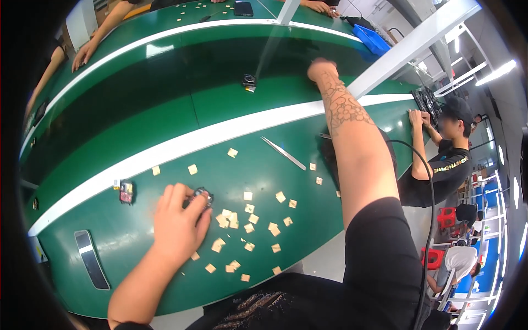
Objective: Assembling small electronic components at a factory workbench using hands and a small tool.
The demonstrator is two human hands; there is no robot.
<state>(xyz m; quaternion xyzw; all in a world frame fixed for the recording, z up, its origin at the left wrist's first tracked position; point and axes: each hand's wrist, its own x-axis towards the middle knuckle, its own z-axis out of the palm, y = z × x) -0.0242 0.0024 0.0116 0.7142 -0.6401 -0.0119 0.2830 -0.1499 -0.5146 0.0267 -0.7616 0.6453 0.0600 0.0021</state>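
My left hand (179, 220) rests on the near green tabletop, its fingers closed round a small black electronic device (202, 199). Most of that device lies under my fingers and thumb. My right arm reaches far forward over the white rail, and my right hand (323, 69) is above the dark green belt; its fingers are blurred and hidden from me. A similar small black device with a round part (249, 82) sits on the belt, left of my right hand. Another small device, black and reddish (126, 192), lies left of my left hand. Many small cream squares (231, 218) are scattered to its right.
Metal tweezers (283, 153) lie near the white rail (181, 144). A smartphone (92, 259) lies at the left. A white post (412, 49) rises beyond my right arm, where a black cable (432, 192) hangs. A blue tray (371, 39) and co-workers are around the line.
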